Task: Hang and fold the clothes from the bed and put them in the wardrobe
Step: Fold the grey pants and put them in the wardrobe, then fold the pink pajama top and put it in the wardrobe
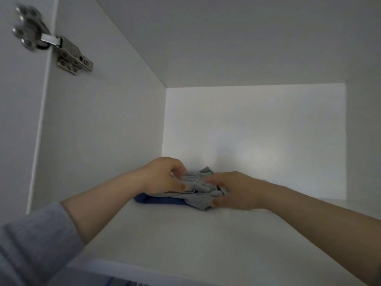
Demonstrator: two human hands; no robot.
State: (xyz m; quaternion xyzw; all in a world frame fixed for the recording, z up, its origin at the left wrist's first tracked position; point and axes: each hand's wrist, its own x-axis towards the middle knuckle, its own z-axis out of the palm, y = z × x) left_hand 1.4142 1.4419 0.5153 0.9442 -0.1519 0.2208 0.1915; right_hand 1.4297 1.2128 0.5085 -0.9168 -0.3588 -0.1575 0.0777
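A folded grey garment [196, 185] lies on top of a blue folded garment [158, 200] on a white wardrobe shelf [185, 234], near the back left corner. My left hand [162, 176] grips the grey garment's left side, fingers curled over its top and thumb against its front. From the right, my right hand [235, 190] pinches that garment's right edge between fingers above and thumb below. Most of the blue garment is hidden under the grey one and behind my left wrist.
The white compartment has a side wall [103, 131] on the left, a bright back panel [255, 137] and a top panel [226, 38]. A metal door hinge [61, 50] sits at the upper left. The shelf's front edge [144, 267] runs along the bottom.
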